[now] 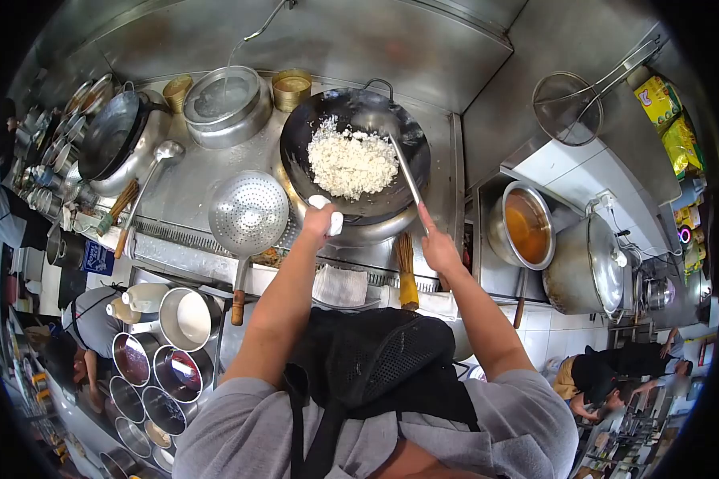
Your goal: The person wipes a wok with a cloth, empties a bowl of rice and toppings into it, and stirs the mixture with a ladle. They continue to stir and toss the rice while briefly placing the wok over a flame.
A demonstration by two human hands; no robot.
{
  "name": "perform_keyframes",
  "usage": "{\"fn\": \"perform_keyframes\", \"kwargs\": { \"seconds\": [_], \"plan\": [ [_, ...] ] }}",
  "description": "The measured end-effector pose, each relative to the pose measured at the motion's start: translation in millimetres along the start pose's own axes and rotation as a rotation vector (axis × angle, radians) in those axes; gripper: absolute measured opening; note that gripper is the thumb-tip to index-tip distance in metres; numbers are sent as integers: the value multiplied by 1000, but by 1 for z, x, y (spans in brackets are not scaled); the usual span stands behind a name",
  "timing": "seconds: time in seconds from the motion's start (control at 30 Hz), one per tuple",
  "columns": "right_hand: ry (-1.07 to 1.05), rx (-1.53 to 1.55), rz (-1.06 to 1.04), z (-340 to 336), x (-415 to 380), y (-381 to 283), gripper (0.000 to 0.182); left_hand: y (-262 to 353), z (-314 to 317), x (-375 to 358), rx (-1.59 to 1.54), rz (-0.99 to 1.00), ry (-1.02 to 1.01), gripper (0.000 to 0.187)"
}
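Observation:
A dark wok (295,136) sits on the range in front of me, with a mound of white rice (351,164) in it. At the wok's near-left edge, my left hand (319,222) is closed around a folded white cloth (333,217), pressed against the rim. My right hand (439,249) grips the long handle of a ladle (407,172). Its metal head rests inside the wok, at the far side of the rice. To the left of the wok lies a perforated strainer (249,212) with a wooden handle.
A bamboo brush (407,271) stands at the range's front edge. A lidded metal pot (225,104) is at the back left. On the right are a bowl of brown liquid (527,227) and a large stockpot (579,267). Several seasoning containers (164,411) stand lower left. Other people work on both sides.

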State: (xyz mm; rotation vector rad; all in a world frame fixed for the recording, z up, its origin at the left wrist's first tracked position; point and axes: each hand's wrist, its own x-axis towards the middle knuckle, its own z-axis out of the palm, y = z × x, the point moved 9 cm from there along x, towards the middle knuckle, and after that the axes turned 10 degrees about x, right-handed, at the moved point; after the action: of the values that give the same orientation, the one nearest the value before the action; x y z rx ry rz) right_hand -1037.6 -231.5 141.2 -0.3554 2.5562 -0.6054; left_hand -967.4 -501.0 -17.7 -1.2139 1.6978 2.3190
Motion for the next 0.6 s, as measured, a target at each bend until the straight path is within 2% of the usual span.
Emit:
{"fn": "perform_keyframes", "kwargs": {
  "seconds": [0.03,0.1,0.13,0.2,0.23,0.33,0.4,0.5,0.6],
  "plan": [
    [0,-4,5,5,9,14,81,-1,1,-2,-2,-4,-4,29],
    [-18,20,-185,8,20,16,82,1,1,-3,-16,-15,-6,28],
    [-16,14,-189,4,23,18,82,5,2,-2,-23,-11,-6,28],
    [109,42,-372,-10,16,3,81,6,-3,-5,5,35,23,26],
    [108,44,-365,-12,3,-6,81,0,-4,-3,9,30,20,26],
    [21,51,23,-11,-24,-13,81,6,-1,-1,-54,107,16,26],
    [-10,47,-14,15,-3,18,78,4,-1,-1,-6,67,22,28],
    [-24,32,-100,6,5,8,76,4,-6,8,43,51,65,33],
    [74,42,-222,2,-26,-10,78,7,-6,-2,55,51,56,30]
  ]
}}
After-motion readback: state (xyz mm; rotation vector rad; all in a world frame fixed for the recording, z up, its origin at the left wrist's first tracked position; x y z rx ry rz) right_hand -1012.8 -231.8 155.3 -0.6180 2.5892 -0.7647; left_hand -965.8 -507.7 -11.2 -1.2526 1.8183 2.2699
